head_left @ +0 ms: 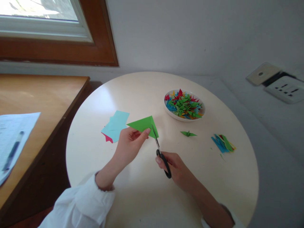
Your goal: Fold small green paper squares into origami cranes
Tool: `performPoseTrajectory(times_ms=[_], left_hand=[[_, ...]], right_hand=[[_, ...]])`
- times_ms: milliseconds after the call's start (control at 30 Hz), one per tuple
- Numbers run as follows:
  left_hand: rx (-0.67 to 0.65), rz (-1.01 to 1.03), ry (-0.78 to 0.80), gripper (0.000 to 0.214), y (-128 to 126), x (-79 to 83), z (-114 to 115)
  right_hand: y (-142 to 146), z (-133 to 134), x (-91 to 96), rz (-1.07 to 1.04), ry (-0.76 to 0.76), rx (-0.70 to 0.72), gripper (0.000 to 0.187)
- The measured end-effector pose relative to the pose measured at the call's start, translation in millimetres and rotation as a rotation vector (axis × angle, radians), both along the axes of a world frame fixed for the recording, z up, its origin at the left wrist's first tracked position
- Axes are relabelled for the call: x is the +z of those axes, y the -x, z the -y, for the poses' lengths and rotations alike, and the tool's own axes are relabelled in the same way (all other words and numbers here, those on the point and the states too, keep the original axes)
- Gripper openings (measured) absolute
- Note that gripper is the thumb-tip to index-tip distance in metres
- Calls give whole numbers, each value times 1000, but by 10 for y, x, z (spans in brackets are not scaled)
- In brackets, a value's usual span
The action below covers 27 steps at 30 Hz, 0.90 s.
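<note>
My left hand [130, 143] pinches a green folded paper triangle [143, 124] above the round cream table [133, 196]. My right hand [175, 167] grips black-handled scissors [160, 151], fingers through the loops. The blades point away from me and meet the right edge of the green paper. Just behind my left hand lie light blue paper sheets [115, 125] with a pink sheet [107, 138] peeking out beneath them.
A white bowl [173, 115] full of small colourful folded paper cranes stands at the back right. A single green folded crane [188, 134] and a pile of coloured paper strips [223, 143] lie to the right. A wooden desk [35, 95] with papers and a pen [13, 151] stands on the left.
</note>
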<state>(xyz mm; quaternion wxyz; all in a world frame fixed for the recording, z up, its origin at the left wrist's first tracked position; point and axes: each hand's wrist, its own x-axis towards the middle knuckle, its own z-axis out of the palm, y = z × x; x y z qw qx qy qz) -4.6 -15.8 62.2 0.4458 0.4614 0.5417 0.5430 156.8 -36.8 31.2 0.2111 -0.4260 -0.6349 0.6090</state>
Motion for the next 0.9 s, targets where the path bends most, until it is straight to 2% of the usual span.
performPoseTrajectory(times_ms=[900], left_hand=[[-19, -21, 10, 19, 4, 1, -4]], right_hand=[[-10, 7, 0, -4, 2, -13, 43]])
